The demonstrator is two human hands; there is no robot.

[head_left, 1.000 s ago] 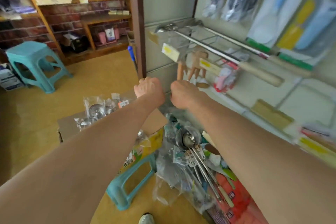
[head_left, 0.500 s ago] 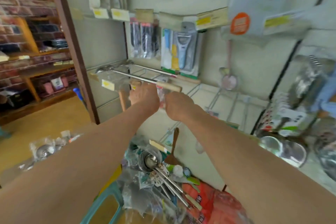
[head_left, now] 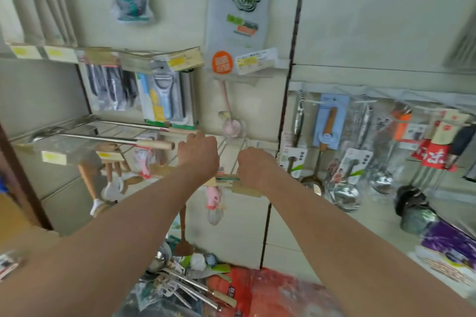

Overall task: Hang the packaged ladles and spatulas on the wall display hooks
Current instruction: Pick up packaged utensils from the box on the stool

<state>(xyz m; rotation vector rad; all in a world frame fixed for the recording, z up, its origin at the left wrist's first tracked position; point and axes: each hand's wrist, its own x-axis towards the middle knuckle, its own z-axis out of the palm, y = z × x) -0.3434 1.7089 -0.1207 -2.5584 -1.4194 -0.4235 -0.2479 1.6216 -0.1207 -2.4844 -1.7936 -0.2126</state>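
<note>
Fingers of left hand (head_left: 198, 153) and right hand (head_left: 256, 167) hide at wire hooks (head_left: 246, 142); grip unclear.

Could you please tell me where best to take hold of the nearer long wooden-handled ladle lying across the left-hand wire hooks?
Take the ladle by its wooden handle, coming in from the right. It lies roughly level across the wire hooks, bowl far left, and the thicker handle end juts free near the left hand.
</note>
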